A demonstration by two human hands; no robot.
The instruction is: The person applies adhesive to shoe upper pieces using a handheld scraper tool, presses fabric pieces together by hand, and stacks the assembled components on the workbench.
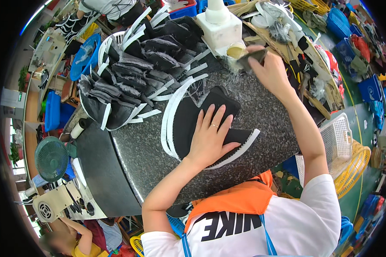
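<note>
Under the left hand [210,135], which lies flat with fingers spread, sits a black fabric piece [214,124] with white edging tape, pinned near the middle of the speckled granite desk [270,115]. So that hand is open and pressing down, not gripping anything. The piece looks light, thin and floppy, probably a bit fuzzy rather than slippery, so I'd guess it slides around on polished stone unless you hold it down like this. Best spot to grab it seems to be the taped border or a corner, since the middle would just bunch up.

The right hand [268,70] is up by the far edge of the desk, closed around a dark brush-like tool [253,55], right beside a small cup of yellowish stuff [236,50]. Looks like glue, but I can't say for sure. A white blocky container [221,25] stands just behind the cup.

Toward the far-left part of the desk there's a big fanned-out stack of similar dark pieces [133,77] with white strips, overlapping each other.

Off the desk's right edge hangs a white plastic basket [339,141]. To the left, lower down, there's a green fan [51,158], and blue crates [369,88] sit around the room. Another person [73,242] is working at the lower left.
</note>
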